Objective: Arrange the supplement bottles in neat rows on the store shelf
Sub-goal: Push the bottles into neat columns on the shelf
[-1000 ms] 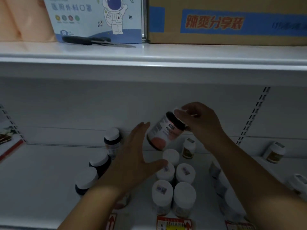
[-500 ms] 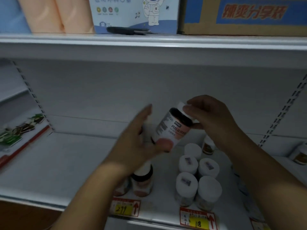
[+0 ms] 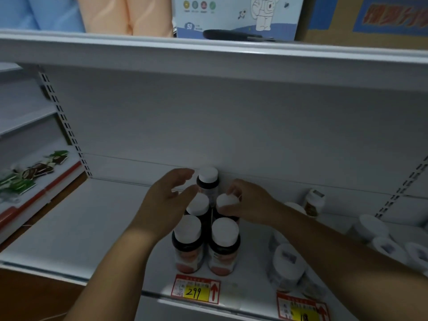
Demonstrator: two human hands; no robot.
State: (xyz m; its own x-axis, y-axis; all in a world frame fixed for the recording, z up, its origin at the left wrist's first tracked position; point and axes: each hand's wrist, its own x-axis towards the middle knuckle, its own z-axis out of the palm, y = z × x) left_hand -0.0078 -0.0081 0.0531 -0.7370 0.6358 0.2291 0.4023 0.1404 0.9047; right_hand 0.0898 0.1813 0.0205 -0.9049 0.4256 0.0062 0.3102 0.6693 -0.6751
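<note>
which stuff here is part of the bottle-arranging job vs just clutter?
Job:
dark bottles in two rows
bottle gripped by the right hand
left hand, open beside them
shelf

Clutter:
scissors
astronaut box
cardboard carton
green packets

A red and yellow price tag [image 3: 195, 289] on the front edge of the store shelf [image 3: 92, 218] reads "299" in handwritten black digits, beside a red upward arrow. A second price tag [image 3: 302, 308] further right, also with a red arrow, shows what looks like "18". On the upper shelf, a white and blue box [image 3: 236, 17] with a cartoon astronaut carries the number "50". Red characters on the cardboard carton [image 3: 382, 17] are too blurred to read.
</note>
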